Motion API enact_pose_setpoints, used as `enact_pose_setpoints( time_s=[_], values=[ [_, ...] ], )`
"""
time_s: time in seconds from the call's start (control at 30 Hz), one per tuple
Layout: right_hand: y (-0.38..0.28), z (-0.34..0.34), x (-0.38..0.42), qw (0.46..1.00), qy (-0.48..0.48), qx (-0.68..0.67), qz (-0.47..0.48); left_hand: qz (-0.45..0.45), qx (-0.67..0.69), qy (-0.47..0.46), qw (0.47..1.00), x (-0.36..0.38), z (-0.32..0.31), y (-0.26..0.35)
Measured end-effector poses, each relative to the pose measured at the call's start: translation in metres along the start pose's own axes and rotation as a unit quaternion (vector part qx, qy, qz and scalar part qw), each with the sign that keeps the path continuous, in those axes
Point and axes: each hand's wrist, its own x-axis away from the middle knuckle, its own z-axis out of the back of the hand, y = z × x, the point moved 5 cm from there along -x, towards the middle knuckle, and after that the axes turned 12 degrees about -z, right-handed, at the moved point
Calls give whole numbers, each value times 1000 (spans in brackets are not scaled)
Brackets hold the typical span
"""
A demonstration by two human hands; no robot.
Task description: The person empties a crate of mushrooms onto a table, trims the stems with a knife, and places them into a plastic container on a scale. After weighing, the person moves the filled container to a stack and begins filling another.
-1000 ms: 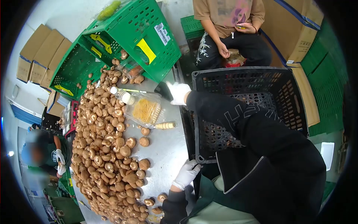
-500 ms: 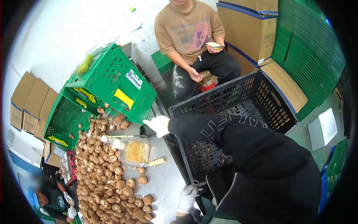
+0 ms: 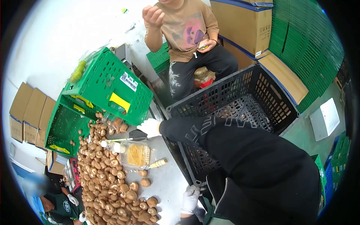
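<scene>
My right hand (image 3: 149, 128), in a white glove, reaches across the black crate (image 3: 232, 108) to the table beside the green crate's lower corner. Its fingers are drawn together at the edge of a dark flat thing (image 3: 137, 134) whose kind I cannot make out. My left hand (image 3: 190, 198), also gloved, is closed at the near corner of the black crate. Near my right hand, a clear plastic tray (image 3: 139, 154) holds yellow rubber bands, with a small clear bottle (image 3: 118, 146) beside it. A wooden-handled tool (image 3: 158, 163) lies close by. Brown mushrooms (image 3: 108, 180) are heaped on the table.
Tilted green crates (image 3: 108, 86) stand behind the heap. A seated person (image 3: 191, 41) is beyond the black crate, and a capped co-worker (image 3: 56, 204) is at lower left. Cardboard boxes (image 3: 243, 30) and stacked green crates (image 3: 300, 48) line the right.
My right hand has shifted slightly left and down from the green crate's corner, and more of the dark flat thing shows. The seated person has raised one hand. My left hand stays put.
</scene>
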Motion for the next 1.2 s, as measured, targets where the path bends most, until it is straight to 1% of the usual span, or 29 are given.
enact_pose_setpoints(
  time_s=[0.03,0.07,0.13,0.17,0.2,0.23,0.27,0.3,0.33,0.37,0.4,0.43,0.47,0.5,0.53,0.57,0.6,0.63,0.67,0.7,0.73,0.77,0.8,0.83,0.87,0.97,1.07,1.1,1.2],
  values=[
    [-1,17,4,998,52,5,41,-10,-12,5,1000,0,3,-14],
    [2,38,13,991,103,11,82,-40,-39,4,998,2,4,-8],
    [10,119,41,998,55,12,28,-89,-81,7,993,8,12,10],
    [24,161,66,996,87,-5,18,-206,-318,7,925,11,22,27],
    [40,199,93,989,135,64,-6,-240,-425,31,872,18,28,39],
    [65,228,122,979,170,90,-65,-264,-526,66,806,25,33,51],
    [109,247,148,965,152,141,-163,-230,-525,126,810,27,36,65],
    [164,269,192,952,191,111,-212,-197,-375,159,892,17,36,69],
    [191,301,236,918,143,211,-302,-169,-216,192,942,6,38,71],
    [265,317,293,871,168,298,-352,-150,-235,192,941,-2,32,81],
    [277,341,347,811,159,306,-473,-133,-254,189,939,-8,18,91],
    [336,351,414,772,146,364,-500,-115,-272,182,938,-13,4,94],
    [362,355,465,710,104,391,-576,-92,-418,174,887,-22,-7,94],
    [391,348,514,672,82,368,-637,-146,-448,218,855,-29,-14,84],
    [467,331,574,682,78,293,-665,-196,-477,260,816,-32,-19,76],
    [448,317,580,670,26,69,-739,-176,-450,261,836,-34,-19,74],
    [452,286,602,598,83,-140,-784,-158,-423,261,853,-38,-16,74],
    [479,275,602,772,27,2,-635,-141,-398,258,869,-38,-16,73],
    [495,270,594,844,5,101,-527,-151,-383,264,872,-36,-18,74],
    [506,266,588,887,4,216,-409,-164,-368,269,875,-34,-20,75],
    [514,268,578,878,31,286,-382,-176,-354,272,877,-32,-22,76],
    [502,269,573,862,57,355,-356,-185,-359,276,872,-29,-24,76],
    [500,271,581,838,114,217,-487,-193,-363,281,867,-25,-26,75],
    [478,273,571,782,168,72,-596,-202,-366,288,862,-23,-27,74],
    [459,274,566,696,217,-76,-681,-208,-364,294,859,-19,-29,74],
    [429,280,559,722,214,-121,-647,-202,-373,302,854,-4,-33,74],
    [430,278,562,785,234,31,-573,-205,-385,299,849,3,-39,77],
    [435,277,566,786,226,31,-575,-205,-363,296,860,4,-42,77],
    [388,293,529,795,189,2,-576,-199,-197,316,906,10,-44,77]
  ],
)
